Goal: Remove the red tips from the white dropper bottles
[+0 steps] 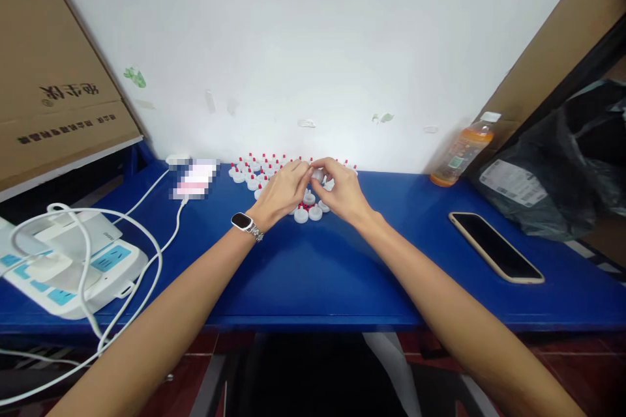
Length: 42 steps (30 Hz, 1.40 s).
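Both my hands meet over a cluster of small white caps with red tips (254,169) on the blue table (313,273). My left hand (282,190), with a watch on its wrist, and my right hand (342,192) pinch one small white cap (317,175) between their fingertips, a little above the table. Several more white caps (308,210) lie just under and in front of the hands. The rest stand in rows toward the white wall.
A phone (495,247) lies face up at the right. An orange drink bottle (460,155) leans at the wall, next to a black plastic bag (562,169). At the left are a white power strip (63,267) with cables, a blurred pink object (195,180) and a cardboard box (53,78).
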Tool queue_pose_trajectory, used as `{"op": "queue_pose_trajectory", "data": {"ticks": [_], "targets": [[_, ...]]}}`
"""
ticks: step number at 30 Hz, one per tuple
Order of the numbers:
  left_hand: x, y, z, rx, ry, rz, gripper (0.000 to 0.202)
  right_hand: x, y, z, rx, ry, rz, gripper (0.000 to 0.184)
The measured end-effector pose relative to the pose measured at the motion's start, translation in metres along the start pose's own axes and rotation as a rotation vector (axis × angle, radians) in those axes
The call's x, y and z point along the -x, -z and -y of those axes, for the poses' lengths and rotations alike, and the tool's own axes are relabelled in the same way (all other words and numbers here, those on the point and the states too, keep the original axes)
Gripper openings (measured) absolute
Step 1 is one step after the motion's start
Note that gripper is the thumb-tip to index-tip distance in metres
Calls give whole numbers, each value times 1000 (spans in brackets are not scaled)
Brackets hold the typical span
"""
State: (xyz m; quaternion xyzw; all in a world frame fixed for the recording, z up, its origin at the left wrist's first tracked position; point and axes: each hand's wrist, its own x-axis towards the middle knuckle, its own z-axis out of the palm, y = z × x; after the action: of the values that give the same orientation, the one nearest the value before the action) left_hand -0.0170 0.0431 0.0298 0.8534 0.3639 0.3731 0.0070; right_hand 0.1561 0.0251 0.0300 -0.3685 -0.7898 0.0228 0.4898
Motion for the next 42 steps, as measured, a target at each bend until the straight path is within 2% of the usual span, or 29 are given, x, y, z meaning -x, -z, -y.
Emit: {"op": "queue_pose_trajectory", "data": {"ticks": [4,7,10,12,14,17,20,22,24,27,29,32,35,38,40,42], "targets": [[-3,-7,-8,220,170,-99,38,-2,-1,4,61,69,-41,26],[-7,-13,-14,409,310,-156,42,-3,-3,7,113,84,-59,23],[-10,-18,-15,560,433,-147,44,-3,-6,11,127,95,-61,18],[-9,-16,-15,572,482,-119,45,-3,-7,13,103,83,-72,17],[-7,-10,-15,474,431,-93,46,-3,-6,13,46,37,-90,15],[-1,8,-14,183,187,-29,39,-4,-1,9,-129,-118,-56,5],[4,22,-11,-37,-19,76,32,-4,4,1,-420,-346,99,20],[4,25,-9,-93,-104,147,33,-3,8,-3,-588,-439,204,31],[4,23,-5,-91,-165,198,32,-2,10,-4,-680,-464,259,40],[3,14,-1,-20,-182,216,32,0,12,-1,-653,-428,257,45],[3,6,0,64,-101,171,34,1,11,2,-483,-349,203,35],[0,-3,-5,209,112,64,38,1,7,7,-146,-195,75,17],[-4,-8,-13,308,302,34,42,2,1,12,16,-97,23,13],[-7,-5,-16,407,478,36,42,5,-2,11,87,-65,11,18],[-9,1,-11,526,575,3,39,8,0,5,131,-91,-18,19],[-9,9,-2,615,615,-36,37,11,2,-5,149,-148,-59,19]]}}
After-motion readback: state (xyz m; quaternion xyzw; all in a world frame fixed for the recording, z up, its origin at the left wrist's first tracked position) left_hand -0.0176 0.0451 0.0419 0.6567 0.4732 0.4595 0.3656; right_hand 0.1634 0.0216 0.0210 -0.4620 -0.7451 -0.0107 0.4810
